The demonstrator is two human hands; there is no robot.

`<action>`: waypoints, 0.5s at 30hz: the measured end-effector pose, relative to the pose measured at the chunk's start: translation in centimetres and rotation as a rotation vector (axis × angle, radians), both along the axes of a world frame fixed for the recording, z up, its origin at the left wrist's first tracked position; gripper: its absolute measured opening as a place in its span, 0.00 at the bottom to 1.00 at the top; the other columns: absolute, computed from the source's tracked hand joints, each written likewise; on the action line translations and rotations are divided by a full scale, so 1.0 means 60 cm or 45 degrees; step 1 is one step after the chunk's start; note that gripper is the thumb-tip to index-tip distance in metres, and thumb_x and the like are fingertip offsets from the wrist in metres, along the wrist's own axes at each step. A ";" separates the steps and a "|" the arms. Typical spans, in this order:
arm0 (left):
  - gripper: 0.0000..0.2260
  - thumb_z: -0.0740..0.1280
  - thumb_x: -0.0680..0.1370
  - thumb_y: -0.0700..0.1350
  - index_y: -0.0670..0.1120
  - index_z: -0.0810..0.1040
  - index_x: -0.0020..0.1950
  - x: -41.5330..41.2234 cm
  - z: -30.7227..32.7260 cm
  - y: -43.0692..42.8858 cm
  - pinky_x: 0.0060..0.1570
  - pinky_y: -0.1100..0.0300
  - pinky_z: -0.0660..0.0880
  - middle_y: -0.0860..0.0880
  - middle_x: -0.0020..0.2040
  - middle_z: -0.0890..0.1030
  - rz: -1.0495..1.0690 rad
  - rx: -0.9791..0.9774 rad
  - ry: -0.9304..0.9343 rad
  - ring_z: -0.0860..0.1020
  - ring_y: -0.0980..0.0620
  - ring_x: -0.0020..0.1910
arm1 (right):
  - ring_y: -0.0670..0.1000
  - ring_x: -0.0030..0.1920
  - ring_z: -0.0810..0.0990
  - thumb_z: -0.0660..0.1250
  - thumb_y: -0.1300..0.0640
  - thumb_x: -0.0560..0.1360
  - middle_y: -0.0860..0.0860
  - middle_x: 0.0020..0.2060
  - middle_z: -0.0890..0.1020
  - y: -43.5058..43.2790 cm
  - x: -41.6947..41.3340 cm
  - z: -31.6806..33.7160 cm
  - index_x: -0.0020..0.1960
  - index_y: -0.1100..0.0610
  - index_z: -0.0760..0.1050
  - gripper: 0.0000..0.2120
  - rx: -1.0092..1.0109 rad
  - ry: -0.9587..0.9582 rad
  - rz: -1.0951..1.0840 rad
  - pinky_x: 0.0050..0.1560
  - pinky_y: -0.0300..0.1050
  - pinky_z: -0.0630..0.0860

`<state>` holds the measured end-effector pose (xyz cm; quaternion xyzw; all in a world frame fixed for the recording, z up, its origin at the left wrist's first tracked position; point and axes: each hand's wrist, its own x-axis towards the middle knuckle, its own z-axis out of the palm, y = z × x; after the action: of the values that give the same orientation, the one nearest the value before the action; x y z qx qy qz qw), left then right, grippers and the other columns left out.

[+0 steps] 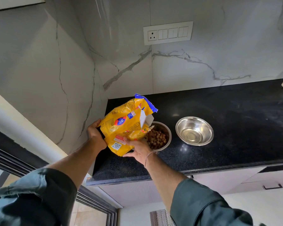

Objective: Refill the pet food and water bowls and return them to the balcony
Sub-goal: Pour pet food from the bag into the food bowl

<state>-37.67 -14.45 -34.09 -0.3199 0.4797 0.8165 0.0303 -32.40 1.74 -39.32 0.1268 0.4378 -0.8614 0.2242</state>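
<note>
At frame centre, the left grip and right grip both clasp a yellow food bag tilted over a kibble-filled steel bowl; a second bowl sits just right on the black table.

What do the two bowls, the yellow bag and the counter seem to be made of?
The bowl with food and the other bowl: probably stainless steel, polished; they mirror the light. The bag: likely thin plastic film, glossy; it crinkles. The counter: dark polished stone, perhaps granite; speckled, with glare.
</note>
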 end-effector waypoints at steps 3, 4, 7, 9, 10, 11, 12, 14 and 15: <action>0.16 0.62 0.81 0.56 0.51 0.84 0.59 0.000 -0.001 -0.001 0.60 0.42 0.78 0.42 0.50 0.88 0.007 -0.011 -0.008 0.84 0.39 0.55 | 0.64 0.70 0.74 0.79 0.60 0.68 0.55 0.65 0.81 0.001 0.001 -0.002 0.64 0.49 0.75 0.27 -0.014 -0.001 0.000 0.60 0.80 0.70; 0.16 0.62 0.81 0.56 0.51 0.85 0.59 0.000 -0.001 -0.001 0.60 0.42 0.78 0.42 0.50 0.88 0.007 -0.011 -0.008 0.84 0.39 0.56 | 0.64 0.70 0.74 0.79 0.60 0.69 0.55 0.65 0.81 0.002 0.000 -0.003 0.64 0.49 0.76 0.26 -0.016 -0.004 0.001 0.61 0.80 0.70; 0.16 0.62 0.81 0.55 0.51 0.84 0.61 -0.001 -0.002 -0.002 0.57 0.44 0.79 0.42 0.52 0.88 0.006 -0.002 0.005 0.84 0.40 0.56 | 0.63 0.70 0.73 0.77 0.62 0.72 0.55 0.65 0.80 0.004 0.001 0.000 0.63 0.48 0.75 0.23 -0.006 0.000 0.003 0.61 0.79 0.70; 0.17 0.62 0.81 0.56 0.51 0.84 0.62 0.001 0.000 0.000 0.56 0.45 0.80 0.42 0.53 0.87 -0.001 -0.005 0.010 0.84 0.40 0.55 | 0.63 0.70 0.74 0.77 0.62 0.73 0.56 0.66 0.80 0.004 0.000 -0.002 0.64 0.48 0.75 0.23 -0.009 0.008 0.004 0.61 0.79 0.70; 0.17 0.62 0.81 0.56 0.50 0.84 0.62 0.001 0.002 0.001 0.57 0.45 0.79 0.42 0.54 0.87 -0.005 -0.008 0.009 0.84 0.40 0.55 | 0.64 0.70 0.74 0.77 0.61 0.72 0.56 0.66 0.80 0.004 -0.001 -0.003 0.65 0.49 0.75 0.25 -0.010 0.007 0.005 0.61 0.80 0.70; 0.17 0.62 0.81 0.56 0.51 0.84 0.62 0.000 0.002 0.001 0.58 0.45 0.79 0.42 0.54 0.87 -0.005 -0.011 0.007 0.84 0.40 0.55 | 0.64 0.70 0.74 0.78 0.61 0.71 0.56 0.66 0.80 0.004 -0.001 -0.004 0.67 0.50 0.74 0.27 -0.009 0.006 0.006 0.61 0.80 0.70; 0.17 0.63 0.80 0.56 0.51 0.84 0.63 0.000 0.001 0.000 0.59 0.44 0.79 0.43 0.55 0.87 -0.002 -0.015 0.002 0.84 0.40 0.55 | 0.64 0.70 0.73 0.79 0.60 0.70 0.55 0.66 0.80 0.004 -0.001 -0.005 0.68 0.50 0.73 0.29 -0.009 0.004 0.006 0.61 0.80 0.70; 0.17 0.63 0.80 0.56 0.51 0.84 0.63 -0.001 0.001 -0.001 0.60 0.43 0.78 0.43 0.55 0.87 0.005 -0.020 -0.014 0.84 0.40 0.56 | 0.64 0.70 0.73 0.79 0.60 0.69 0.55 0.66 0.80 0.003 -0.001 -0.005 0.69 0.50 0.73 0.31 -0.003 0.002 0.006 0.60 0.80 0.70; 0.18 0.64 0.79 0.57 0.51 0.84 0.63 -0.001 -0.001 -0.001 0.60 0.43 0.79 0.43 0.55 0.87 0.006 -0.018 -0.015 0.84 0.40 0.56 | 0.64 0.70 0.73 0.79 0.61 0.70 0.55 0.66 0.80 0.004 -0.001 -0.004 0.69 0.50 0.73 0.31 -0.002 0.000 0.003 0.60 0.80 0.70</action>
<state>-37.72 -14.54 -34.13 -0.3261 0.4846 0.8111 0.0289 -32.49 1.99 -39.58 0.1262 0.4373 -0.8614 0.2254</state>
